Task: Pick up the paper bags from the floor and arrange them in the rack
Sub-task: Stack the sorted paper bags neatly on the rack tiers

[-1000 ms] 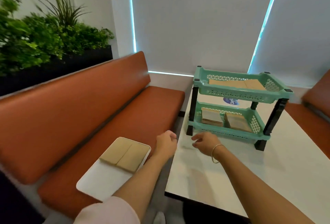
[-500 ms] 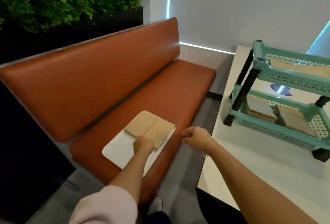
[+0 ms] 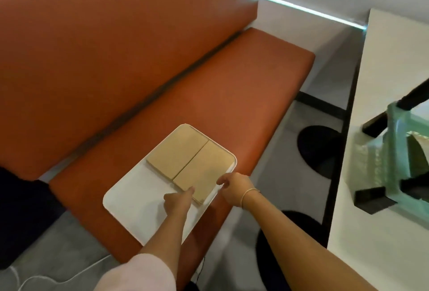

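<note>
Far left: orange bench [image 3: 232, 95] with a white tray [image 3: 130, 200] lying flat on its seat. On the far half of the tray, two stacks of flat brown paper bags side by side and touching: left stack [image 3: 177, 151], right stack [image 3: 203, 171]. At the near corner of the right stack, left hand [image 3: 178, 200], index finger stretched out to touch the stack's edge, other fingers seemingly loose, gripping nothing yet. Just right of that, right hand [image 3: 234, 186], fingers curled down at the tray's right rim beside the same stack; cannot tell whether pinching the rim, the bags or nothing. Further right, grey floor, then a white table [image 3: 380, 128] carrying the green rack [image 3: 394, 151], only its near corner and black legs in view, blurred, with something brown inside the lower tier.

Step in hand, by judgement: reaching for the next stack of bags on the tray, grasp not yet made.

Next move likely calls for: sliding fingers under the right stack's near edge, closing both hands on it so the loose sheets stay squared, lifting clear of the tray rim, then swinging right across to the rack on the table.
</note>
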`<state>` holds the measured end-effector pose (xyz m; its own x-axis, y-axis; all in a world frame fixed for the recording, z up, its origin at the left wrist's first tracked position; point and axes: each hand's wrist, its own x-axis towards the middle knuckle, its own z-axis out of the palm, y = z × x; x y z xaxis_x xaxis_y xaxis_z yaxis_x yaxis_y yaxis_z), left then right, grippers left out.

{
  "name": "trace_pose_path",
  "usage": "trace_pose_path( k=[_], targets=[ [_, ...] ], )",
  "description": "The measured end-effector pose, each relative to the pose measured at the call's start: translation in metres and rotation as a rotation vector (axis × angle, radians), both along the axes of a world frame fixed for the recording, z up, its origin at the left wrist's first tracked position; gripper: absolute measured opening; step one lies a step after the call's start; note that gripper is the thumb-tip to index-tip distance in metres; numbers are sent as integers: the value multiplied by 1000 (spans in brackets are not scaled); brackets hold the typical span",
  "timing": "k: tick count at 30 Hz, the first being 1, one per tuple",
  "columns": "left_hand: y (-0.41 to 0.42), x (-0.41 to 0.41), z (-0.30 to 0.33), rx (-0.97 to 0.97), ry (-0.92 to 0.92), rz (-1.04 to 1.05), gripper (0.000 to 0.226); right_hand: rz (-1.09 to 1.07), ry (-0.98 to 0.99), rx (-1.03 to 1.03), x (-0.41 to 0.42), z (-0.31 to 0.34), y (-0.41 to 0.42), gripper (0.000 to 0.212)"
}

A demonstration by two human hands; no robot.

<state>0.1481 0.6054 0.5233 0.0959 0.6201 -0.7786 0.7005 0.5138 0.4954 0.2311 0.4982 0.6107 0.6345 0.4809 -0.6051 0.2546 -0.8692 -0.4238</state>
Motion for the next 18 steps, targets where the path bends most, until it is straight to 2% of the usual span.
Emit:
trace_pose_path(
  k=[4,10,15,18],
  targets=[
    [0,39,-19,23,57,75,85,11,56,-4,25,-27,18,34],
    [5,63,-47,19,267,-47,82,-7,111,18,44,-50,29,33],
    [8,65,-61,-80,223,74,74,-24,138,33,49,-55,28,32],
    [4,66,-53,-166,60,238,67,-31,125,33,52,-54,23,32]
  ],
)
